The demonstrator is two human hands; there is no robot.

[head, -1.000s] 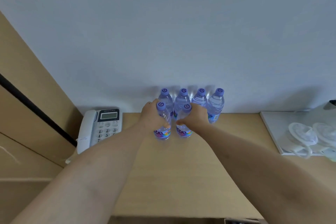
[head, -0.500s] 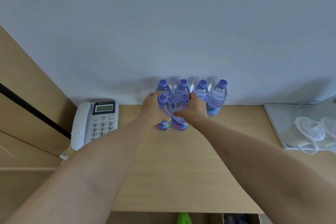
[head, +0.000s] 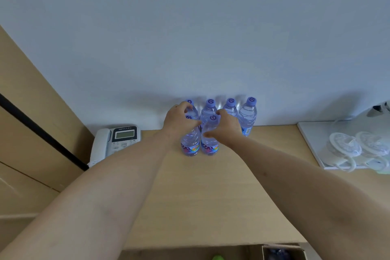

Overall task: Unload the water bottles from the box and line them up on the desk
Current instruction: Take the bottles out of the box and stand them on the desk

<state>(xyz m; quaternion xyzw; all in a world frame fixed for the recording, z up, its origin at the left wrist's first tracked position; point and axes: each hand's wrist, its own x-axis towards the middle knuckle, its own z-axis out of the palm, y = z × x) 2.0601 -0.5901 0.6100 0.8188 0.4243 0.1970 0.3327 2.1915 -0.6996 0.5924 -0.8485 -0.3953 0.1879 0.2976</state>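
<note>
The left hand (head: 179,121) curls round the front-left bottle (head: 190,143), hiding its cap; the right hand (head: 226,129) grips the front-right bottle (head: 210,139). Both stand on the desk (head: 200,196) before the back row (head: 248,115); the box (head: 280,252) is cut off below.

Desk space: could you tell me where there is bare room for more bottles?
Bare desk lies between the right front bottle and the white tray, and between the left front bottle and the phone. It is crowded by the wall, around the back row.
</note>
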